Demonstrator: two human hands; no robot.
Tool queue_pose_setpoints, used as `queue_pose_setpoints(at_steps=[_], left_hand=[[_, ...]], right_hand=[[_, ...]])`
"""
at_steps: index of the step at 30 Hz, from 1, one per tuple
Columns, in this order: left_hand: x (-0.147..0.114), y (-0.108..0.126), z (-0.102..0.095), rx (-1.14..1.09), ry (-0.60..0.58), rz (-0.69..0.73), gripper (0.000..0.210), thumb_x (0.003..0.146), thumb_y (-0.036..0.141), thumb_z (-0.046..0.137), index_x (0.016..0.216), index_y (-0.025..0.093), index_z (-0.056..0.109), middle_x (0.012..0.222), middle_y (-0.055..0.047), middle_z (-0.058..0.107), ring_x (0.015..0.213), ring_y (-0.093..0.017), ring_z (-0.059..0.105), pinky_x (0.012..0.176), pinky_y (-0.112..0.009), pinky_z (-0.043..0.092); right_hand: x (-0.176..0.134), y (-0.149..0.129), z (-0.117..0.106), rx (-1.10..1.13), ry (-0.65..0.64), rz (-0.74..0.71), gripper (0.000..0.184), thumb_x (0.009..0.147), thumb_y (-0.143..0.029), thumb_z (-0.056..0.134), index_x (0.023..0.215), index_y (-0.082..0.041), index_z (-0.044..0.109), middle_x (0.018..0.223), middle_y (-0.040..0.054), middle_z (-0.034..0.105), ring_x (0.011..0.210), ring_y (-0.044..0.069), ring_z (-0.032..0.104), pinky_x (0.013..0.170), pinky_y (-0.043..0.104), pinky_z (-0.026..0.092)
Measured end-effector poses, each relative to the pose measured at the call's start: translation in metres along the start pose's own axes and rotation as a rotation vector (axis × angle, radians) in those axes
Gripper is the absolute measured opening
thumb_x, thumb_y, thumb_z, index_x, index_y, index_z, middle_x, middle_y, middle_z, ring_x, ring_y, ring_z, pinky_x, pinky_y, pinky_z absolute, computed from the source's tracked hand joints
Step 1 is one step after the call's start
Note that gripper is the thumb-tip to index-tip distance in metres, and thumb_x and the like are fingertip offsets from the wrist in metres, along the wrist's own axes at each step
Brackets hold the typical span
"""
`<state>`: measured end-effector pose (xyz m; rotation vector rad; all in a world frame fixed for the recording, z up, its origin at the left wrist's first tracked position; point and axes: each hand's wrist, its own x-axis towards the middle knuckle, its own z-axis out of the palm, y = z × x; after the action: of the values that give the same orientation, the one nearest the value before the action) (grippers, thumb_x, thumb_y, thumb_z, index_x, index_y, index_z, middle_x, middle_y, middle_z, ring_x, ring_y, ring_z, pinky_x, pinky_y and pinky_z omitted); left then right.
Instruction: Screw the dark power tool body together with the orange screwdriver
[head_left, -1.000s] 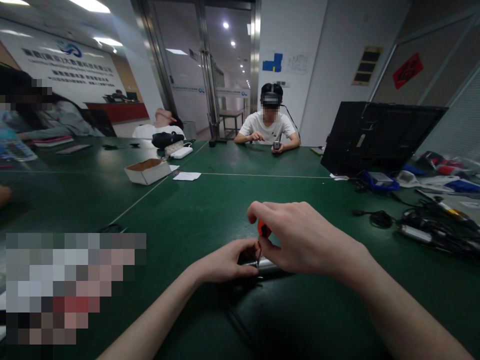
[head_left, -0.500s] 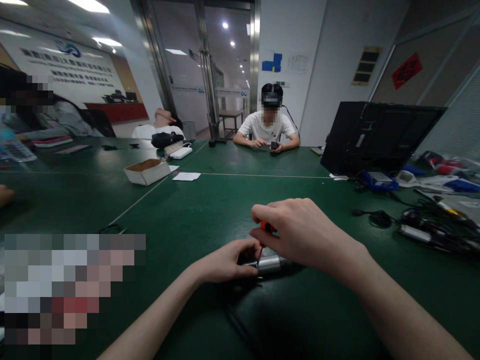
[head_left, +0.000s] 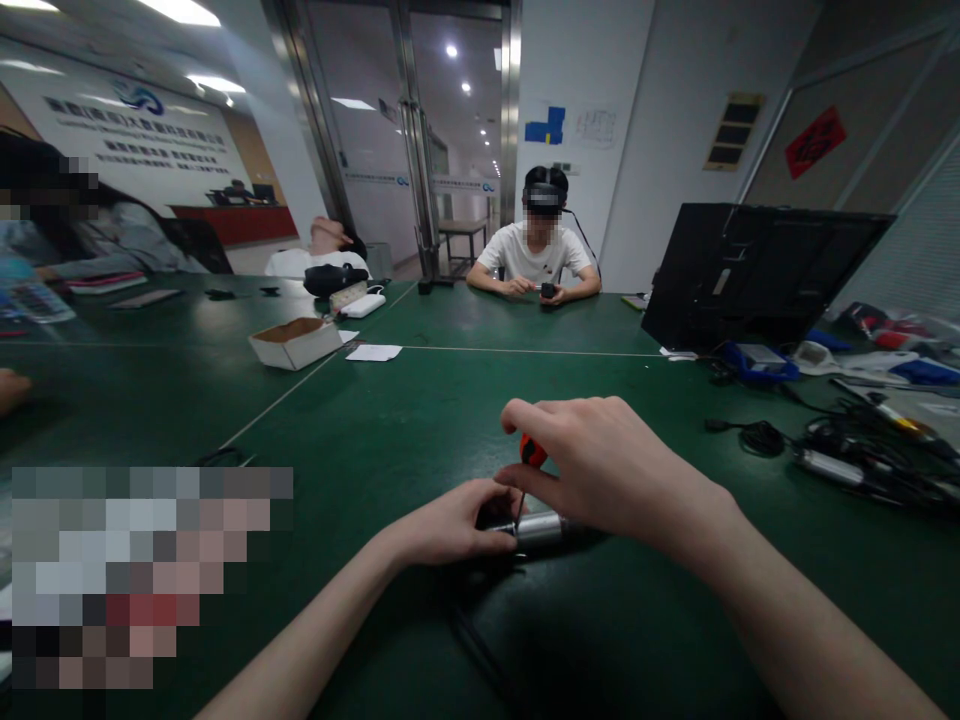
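Screwdriver, red-and-black handle (head_left: 533,452), pinched in right hand (head_left: 604,462), shaft down at silver metal cylinder (head_left: 541,529), short of far edge of green table (head_left: 420,420); left hand (head_left: 448,522) clamps narrow end, best hold: likely rigid, slick.

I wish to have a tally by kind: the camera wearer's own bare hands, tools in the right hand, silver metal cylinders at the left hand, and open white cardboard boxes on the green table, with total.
Bare hands, left hand and right hand: 2
Red-and-black-handled tool with thin metal shaft: 1
Silver metal cylinder: 1
Open white cardboard box: 1
Total: 5
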<state>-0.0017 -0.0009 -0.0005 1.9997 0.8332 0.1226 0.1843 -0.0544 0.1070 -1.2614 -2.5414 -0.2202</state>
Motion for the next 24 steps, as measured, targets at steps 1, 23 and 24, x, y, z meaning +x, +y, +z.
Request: queue_pose_setpoints(at_steps=[1, 23, 24], left_hand=[[0.0001, 0.0005, -0.0003, 0.005, -0.006, -0.002, 0.027, 0.077, 0.034, 0.062, 0.097, 0.018, 0.052, 0.094, -0.001, 0.055, 0.089, -0.021, 0.053, 0.078, -0.029, 0.041], [0.0005, -0.0012, 0.0003, 0.005, 0.021, -0.016, 0.029, 0.076, 0.033, 0.064, 0.097, 0.018, 0.052, 0.097, -0.002, 0.057, 0.091, -0.022, 0.054, 0.08, -0.03, 0.042], [0.0004, -0.0009, 0.0002, 0.004, 0.014, -0.02, 0.028, 0.076, 0.033, 0.063, 0.097, 0.018, 0.052, 0.096, -0.001, 0.057, 0.091, -0.022, 0.054, 0.079, -0.029, 0.042]], right_hand=[[0.0001, 0.0006, 0.0006, -0.017, 0.01, 0.002, 0.02, 0.088, -0.041, 0.053, 0.094, -0.023, 0.05, 0.076, -0.0018, 0.064, 0.062, 0.015, 0.056, 0.049, 0.024, 0.022], [0.0006, 0.001, 0.0043, 0.02, 0.006, -0.022, 0.021, 0.086, -0.038, 0.056, 0.094, -0.022, 0.047, 0.078, -0.0022, 0.063, 0.059, 0.013, 0.053, 0.048, 0.024, 0.021], [0.0008, 0.0018, 0.0049, 0.003, 0.017, -0.014, 0.023, 0.085, -0.041, 0.056, 0.092, -0.022, 0.047, 0.075, -0.0024, 0.062, 0.058, 0.013, 0.052, 0.048, 0.024, 0.02]])
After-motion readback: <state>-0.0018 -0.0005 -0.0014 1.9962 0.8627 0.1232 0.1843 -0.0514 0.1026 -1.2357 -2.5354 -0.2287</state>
